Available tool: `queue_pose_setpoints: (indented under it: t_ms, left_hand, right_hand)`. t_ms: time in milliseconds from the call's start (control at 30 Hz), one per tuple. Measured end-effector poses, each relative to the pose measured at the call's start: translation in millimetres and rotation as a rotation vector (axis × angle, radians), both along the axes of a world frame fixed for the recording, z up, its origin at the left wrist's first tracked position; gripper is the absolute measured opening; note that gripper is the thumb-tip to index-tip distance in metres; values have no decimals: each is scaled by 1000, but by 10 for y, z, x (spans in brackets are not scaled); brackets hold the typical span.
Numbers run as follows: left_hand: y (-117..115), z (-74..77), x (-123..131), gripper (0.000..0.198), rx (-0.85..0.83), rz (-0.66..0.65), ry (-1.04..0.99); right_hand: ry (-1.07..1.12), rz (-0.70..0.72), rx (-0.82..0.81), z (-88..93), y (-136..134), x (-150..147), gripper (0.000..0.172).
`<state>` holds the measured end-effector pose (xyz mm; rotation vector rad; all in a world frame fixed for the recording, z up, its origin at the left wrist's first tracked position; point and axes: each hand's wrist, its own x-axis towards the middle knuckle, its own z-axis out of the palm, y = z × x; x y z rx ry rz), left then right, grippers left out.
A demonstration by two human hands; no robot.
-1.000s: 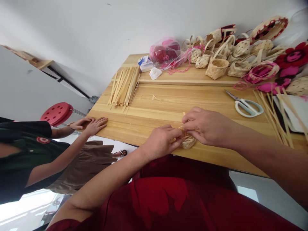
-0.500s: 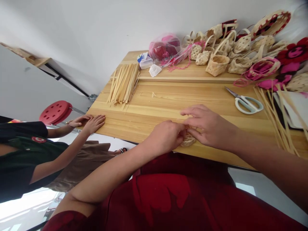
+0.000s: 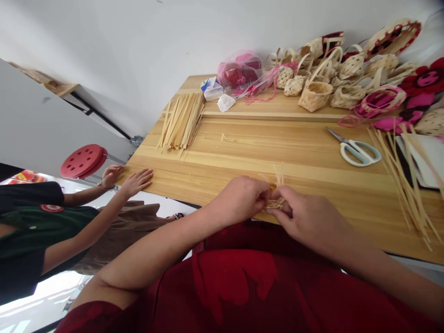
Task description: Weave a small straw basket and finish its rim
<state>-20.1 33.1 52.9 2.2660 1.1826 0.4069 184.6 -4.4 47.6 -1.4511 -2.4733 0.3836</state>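
Note:
A small piece of woven pale strips [image 3: 276, 202] is held between my two hands near the table's front edge, with several thin strip ends sticking up from its far side. My left hand [image 3: 244, 199] is closed on its left side, fingers curled and pinching. On the right, my right hand [image 3: 301, 210] grips the same piece between thumb and fingers. Much of the weave is hidden behind the fingers, so its full shape does not show.
On the wooden table [image 3: 243, 162] lie a bundle of flat strips [image 3: 182, 121], scissors [image 3: 357, 149] and loose strips [image 3: 407, 185]. Small woven baskets [image 3: 315, 95] and a plastic bag of pink and red things [image 3: 241, 73] line the wall. Another person's hands [image 3: 137, 181] rest at the left edge.
My right hand has come down and closed in on the woven piece, uncovering strip ends behind it. The other person's far hand has lifted away from their near one.

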Motion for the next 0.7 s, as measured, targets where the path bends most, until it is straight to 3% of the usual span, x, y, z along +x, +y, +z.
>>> queue_pose_setpoints:
  t_ms: [100, 267, 367, 433, 500, 600, 667, 700]
  left_hand:
    - [-12, 18, -9, 9, -30, 36, -22]
    - [-56, 13, -23, 9, -103, 81, -75]
    - [-60, 29, -114, 7, -192, 29, -199]
    - [-8, 115, -289, 21, -186, -37, -360]
    - [102, 284, -570, 23, 23, 64, -505]
    - [293, 611, -1055, 4, 603, 427, -950]
    - [352, 757, -1264, 14, 792, 640, -1101]
    - [349, 776, -1300, 15, 820, 755, -1042]
  right_hand:
    - [-67, 4, 21, 45, 49, -61, 9]
    - [-74, 21, -102, 75, 56, -90, 16]
    - [-85, 33, -154, 65, 65, -59, 20]
    - [-75, 39, -193, 54, 81, -29, 23]
    - [-70, 42, -227, 43, 102, 1, 22]
    - [-75, 41, -239, 31, 134, 31, 21]
    - [-62, 42, -243, 31, 157, 38, 21]
    - [-48, 45, -246, 32, 170, 41, 21]
